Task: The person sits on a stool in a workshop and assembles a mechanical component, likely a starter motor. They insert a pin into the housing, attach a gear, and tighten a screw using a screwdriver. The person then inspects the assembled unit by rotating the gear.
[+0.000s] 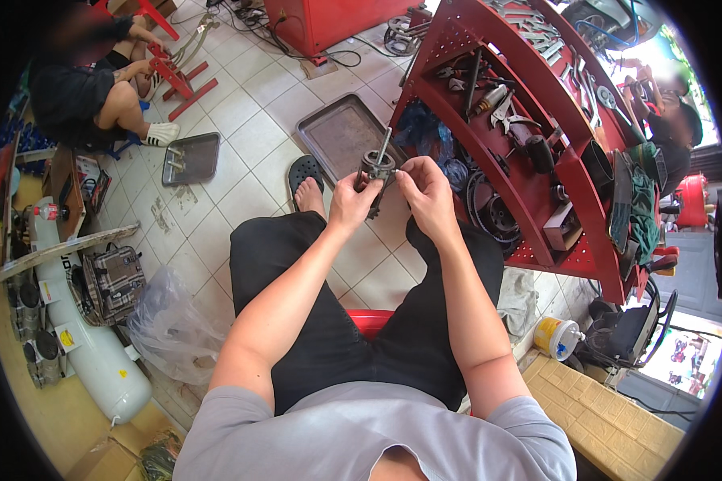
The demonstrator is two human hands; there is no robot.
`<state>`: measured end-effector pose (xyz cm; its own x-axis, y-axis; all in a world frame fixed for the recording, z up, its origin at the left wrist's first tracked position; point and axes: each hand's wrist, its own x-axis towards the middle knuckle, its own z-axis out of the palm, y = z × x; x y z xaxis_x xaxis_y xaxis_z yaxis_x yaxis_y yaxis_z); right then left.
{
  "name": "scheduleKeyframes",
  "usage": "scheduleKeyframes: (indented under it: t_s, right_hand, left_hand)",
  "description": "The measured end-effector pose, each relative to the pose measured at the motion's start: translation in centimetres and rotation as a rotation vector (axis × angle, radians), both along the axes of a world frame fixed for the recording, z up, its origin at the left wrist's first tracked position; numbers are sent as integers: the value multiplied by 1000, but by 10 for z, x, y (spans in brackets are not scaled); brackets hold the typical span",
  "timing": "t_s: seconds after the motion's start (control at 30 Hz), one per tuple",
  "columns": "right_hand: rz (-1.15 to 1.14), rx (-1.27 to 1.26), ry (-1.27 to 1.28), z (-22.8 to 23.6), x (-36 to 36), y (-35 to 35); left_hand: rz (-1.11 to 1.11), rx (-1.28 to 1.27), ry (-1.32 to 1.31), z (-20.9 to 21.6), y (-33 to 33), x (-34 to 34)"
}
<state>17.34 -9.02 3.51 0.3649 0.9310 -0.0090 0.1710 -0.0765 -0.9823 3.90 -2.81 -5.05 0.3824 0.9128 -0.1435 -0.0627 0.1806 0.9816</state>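
- Well, the left hand's fingers were clamped on a ring-topped metal part at twelve o'clock.
- The right hand was at its three-o'clock side; whether those fingers gripped it, I cannot tell.

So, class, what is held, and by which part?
The left hand grips a metal part by its left side; whether the right hand does is unclear.

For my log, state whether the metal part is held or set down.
Held: the left hand grips the metal part, thumb against it.
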Motion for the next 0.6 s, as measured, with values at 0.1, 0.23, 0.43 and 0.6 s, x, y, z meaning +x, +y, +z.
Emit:
scheduleKeyframes:
  t_s: [0.1, 0.23, 0.43, 0.6]
  right_hand:
    - [50, 49, -17, -2, 2, 0]
    - [5, -8, 94, 2, 0, 0]
    - [14, 73, 61, -3, 1, 0]
    - [-6, -52, 143, 7, -1, 1]
  left_hand:
    - [18, 12, 2, -3, 0, 1]
    - [14, 27, 17, -1, -1, 0]
    - [2, 60, 23, 1, -1, 0]
    - [0, 34, 57, 5, -1, -1]
